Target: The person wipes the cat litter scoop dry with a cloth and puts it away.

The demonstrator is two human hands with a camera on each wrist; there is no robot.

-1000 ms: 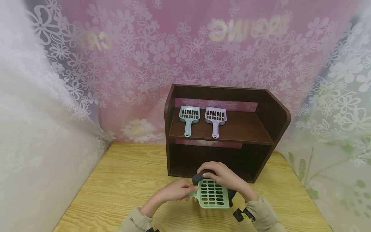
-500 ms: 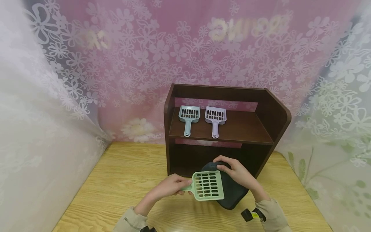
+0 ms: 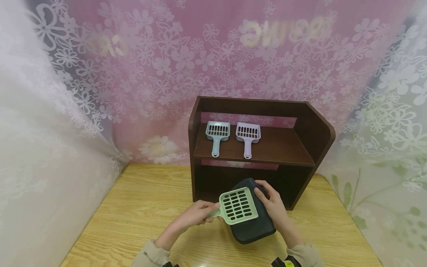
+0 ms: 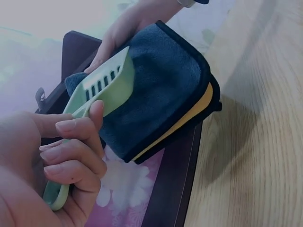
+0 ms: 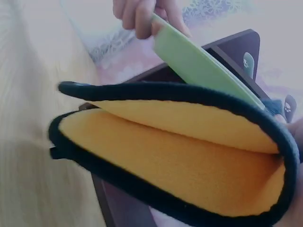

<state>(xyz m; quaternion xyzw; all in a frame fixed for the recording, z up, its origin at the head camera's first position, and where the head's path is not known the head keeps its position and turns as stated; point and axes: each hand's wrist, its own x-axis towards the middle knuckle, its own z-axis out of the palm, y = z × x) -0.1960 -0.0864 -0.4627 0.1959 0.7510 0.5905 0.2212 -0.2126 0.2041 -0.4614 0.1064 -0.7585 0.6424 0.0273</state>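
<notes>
My left hand (image 3: 197, 214) grips the handle of a pale green litter scoop (image 3: 238, 206), its slotted pan tilted above the table. My right hand (image 3: 276, 207) holds a folded dark blue cloth (image 3: 255, 230) by its far right side, thumb on top. In the head view the cloth lies behind and under the scoop's pan, hiding part of itself there. In the left wrist view, the curled fingers wrap the scoop's handle and the pan lies against the cloth (image 4: 163, 71). An orange-yellow inner face (image 5: 165, 156) shows between the cloth's folds in the right wrist view.
A dark brown two-tier shelf (image 3: 267, 157) stands at the back of the wooden table (image 3: 150, 193). On its upper tier lie a light blue scoop (image 3: 216, 140) and a lilac scoop (image 3: 247, 141). Flowered curtains (image 3: 160, 92) enclose the table.
The cloth has come away from the scoop's edge, opened out to the right, and swung in under the pan. The scoop has risen slightly away from me and tilted.
</notes>
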